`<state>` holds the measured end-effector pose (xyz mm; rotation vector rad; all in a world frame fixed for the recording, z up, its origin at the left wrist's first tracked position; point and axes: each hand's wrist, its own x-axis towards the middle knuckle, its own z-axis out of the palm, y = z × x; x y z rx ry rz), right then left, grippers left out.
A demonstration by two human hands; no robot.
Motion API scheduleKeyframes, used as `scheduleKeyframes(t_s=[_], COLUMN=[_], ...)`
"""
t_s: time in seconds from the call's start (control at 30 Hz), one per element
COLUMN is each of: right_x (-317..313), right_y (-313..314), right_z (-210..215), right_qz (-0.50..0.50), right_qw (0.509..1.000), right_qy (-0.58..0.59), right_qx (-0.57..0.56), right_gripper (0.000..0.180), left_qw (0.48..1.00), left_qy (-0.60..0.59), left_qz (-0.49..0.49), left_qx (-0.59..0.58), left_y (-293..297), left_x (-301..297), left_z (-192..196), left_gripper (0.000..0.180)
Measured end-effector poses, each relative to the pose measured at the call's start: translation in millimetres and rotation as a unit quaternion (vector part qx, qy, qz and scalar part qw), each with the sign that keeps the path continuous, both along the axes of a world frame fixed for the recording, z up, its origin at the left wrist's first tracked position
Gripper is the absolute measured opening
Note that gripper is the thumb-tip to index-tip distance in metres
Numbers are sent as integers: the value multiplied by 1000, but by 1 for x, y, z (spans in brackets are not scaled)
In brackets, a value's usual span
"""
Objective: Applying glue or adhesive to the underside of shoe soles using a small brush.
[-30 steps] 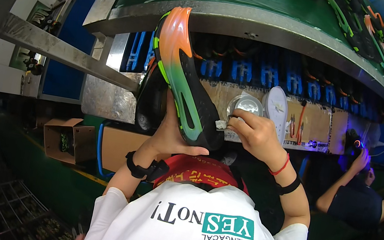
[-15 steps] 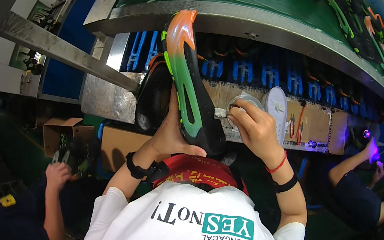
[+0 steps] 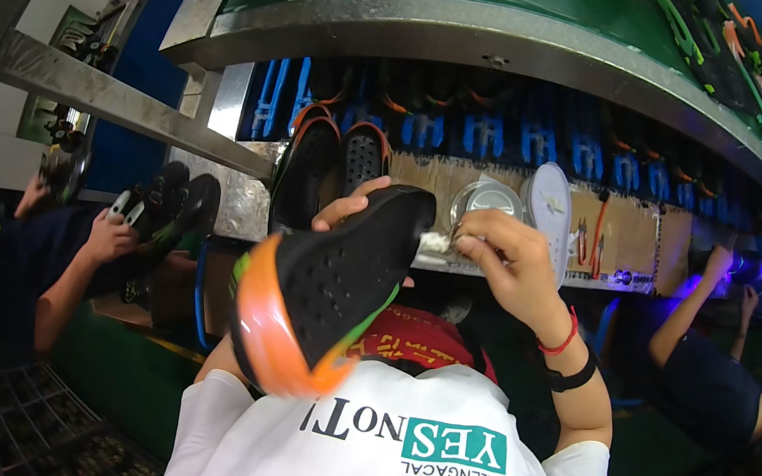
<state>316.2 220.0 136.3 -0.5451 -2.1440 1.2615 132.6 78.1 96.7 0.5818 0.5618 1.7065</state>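
Note:
My left hand (image 3: 353,205) is closed around the heel-side or toe-side end of a black shoe sole (image 3: 333,281); which end, I cannot tell. The sole is tilted with its dimpled inner face showing, and its orange and green rim hangs toward my chest, blurred. Close to the sole's upper end, my right hand (image 3: 508,259) pinches a small white wad (image 3: 435,244), its fingers closed. Behind that hand stand a round silvery tin (image 3: 488,198) and a white sole-shaped piece (image 3: 547,215) with white scraps on it.
Two black soles with orange rims (image 3: 308,160) stand on the bench at left. Orange-handled tools (image 3: 599,236) lie on cardboard at right. A metal-edged green shelf (image 3: 495,35) runs above blue racks (image 3: 483,137). Co-workers work left (image 3: 109,238) and right (image 3: 706,343).
The sole has swung down toward my chest and turned from its side to its inner face. A second sole on the bench now shows. My right hand stays near the tin.

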Motion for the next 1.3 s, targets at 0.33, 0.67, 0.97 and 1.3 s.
scheduleKeyframes(t_s=[0.33, 0.67, 0.97, 1.3], right_x=[-5, -6, -7, -3], right_y=[-11, -11, -8, -5], right_z=[-9, -16, -8, -15], right_qz=[90, 37, 83, 98], right_qw=[996, 996, 994, 992], right_qy=[-6, -63, -66, -32], right_qx=[-16, 52, 11, -76], right_gripper=[8, 6, 7, 11], left_qw=[915, 953, 932, 932], left_qy=[317, 226, 305, 320], left_qz=[52, 16, 55, 34], left_qx=[245, 199, 189, 165], left_y=[20, 11, 16, 23], left_x=[-23, -7, -23, -29], left_z=[-56, -33, -56, -52], left_gripper=[40, 41, 39, 44])
